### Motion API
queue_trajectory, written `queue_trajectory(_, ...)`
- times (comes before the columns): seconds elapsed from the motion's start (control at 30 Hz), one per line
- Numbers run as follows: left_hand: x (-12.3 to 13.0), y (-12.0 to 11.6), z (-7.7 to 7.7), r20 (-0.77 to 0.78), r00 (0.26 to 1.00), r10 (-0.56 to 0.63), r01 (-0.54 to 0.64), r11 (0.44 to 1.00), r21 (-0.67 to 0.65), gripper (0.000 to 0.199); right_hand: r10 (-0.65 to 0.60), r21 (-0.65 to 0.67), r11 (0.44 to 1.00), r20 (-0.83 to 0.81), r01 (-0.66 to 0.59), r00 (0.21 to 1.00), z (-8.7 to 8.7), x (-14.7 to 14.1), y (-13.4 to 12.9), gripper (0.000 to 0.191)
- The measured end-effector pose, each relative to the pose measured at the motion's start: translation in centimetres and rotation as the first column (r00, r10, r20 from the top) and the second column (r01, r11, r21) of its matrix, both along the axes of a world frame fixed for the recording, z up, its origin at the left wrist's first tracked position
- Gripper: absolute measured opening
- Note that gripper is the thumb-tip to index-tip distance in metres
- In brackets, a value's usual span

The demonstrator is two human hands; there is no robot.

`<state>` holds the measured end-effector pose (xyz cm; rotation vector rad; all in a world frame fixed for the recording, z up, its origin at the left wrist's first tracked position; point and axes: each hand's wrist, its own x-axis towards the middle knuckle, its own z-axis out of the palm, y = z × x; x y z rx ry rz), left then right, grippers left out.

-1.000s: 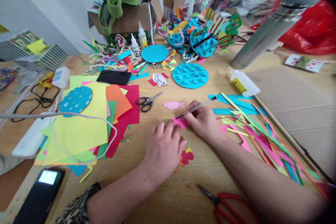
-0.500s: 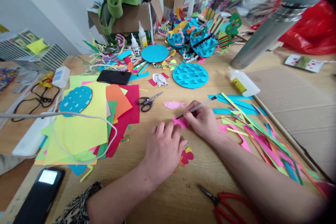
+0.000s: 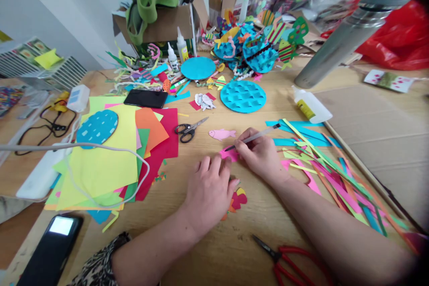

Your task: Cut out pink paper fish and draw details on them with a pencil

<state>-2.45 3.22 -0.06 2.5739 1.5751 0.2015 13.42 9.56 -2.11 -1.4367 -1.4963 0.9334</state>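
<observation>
My right hand (image 3: 258,152) is closed around a slim pen (image 3: 259,134), whose tip touches a small bright pink paper piece (image 3: 229,153). My left hand (image 3: 211,187) lies flat on the table with its fingers spread, the fingertips at the lower edge of that pink paper. Just above the paper is a pale pink paper fish (image 3: 221,134). Black-handled scissors (image 3: 191,130) lie to its left. Red and orange paper scraps (image 3: 238,200) sit beside my left thumb, partly hidden by it.
Coloured sheets (image 3: 110,165) lie at left, paper strips (image 3: 335,174) at right. Red-handled scissors (image 3: 281,254) are near the front. Behind stand a steel flask (image 3: 338,38), a glue bottle (image 3: 311,105) and a blue disc (image 3: 243,96). A white cable (image 3: 147,170) crosses the sheets.
The pen in my right hand has shifted slightly, its upper end a little to the right. My left hand stays almost in place.
</observation>
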Motion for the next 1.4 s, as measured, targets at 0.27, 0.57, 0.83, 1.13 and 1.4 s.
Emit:
queue_trajectory(0.27, 0.01, -0.02, -0.05, 0.01, 1.0, -0.005, 0.005, 1.0, 0.001, 0.041, 0.035, -0.022, 0.999, 0.005, -0.035, 0.999, 0.0, 0.0, 0.08, 0.008)
queue_trajectory(0.57, 0.03, 0.07, 0.01, 0.008, 1.0, -0.003, 0.003, 1.0, -0.002, 0.04, 0.049, -0.031, 0.998, 0.031, -0.048, 0.998, -0.41, 0.13, 0.14, 0.009)
queue_trajectory(0.83, 0.03, -0.05, 0.06, 0.019, 1.0, -0.01, 0.01, 1.0, 0.002, 0.037, 0.048, -0.032, 0.998, 0.015, -0.047, 0.999, -0.08, 0.03, 0.04, 0.009)
queue_trajectory(1.13, -0.01, 0.01, 0.05, 0.017, 1.0, -0.017, 0.017, 1.0, 0.013, 0.036, 0.042, -0.016, 0.999, 0.042, -0.041, 0.998, -0.03, 0.02, 0.05, 0.009)
queue_trajectory(1.4, 0.1, -0.04, 0.27, 0.005, 1.0, -0.012, 0.013, 1.0, -0.007, 0.037, 0.042, -0.014, 0.999, 0.026, -0.041, 0.999, -0.09, 0.02, 0.03, 0.009)
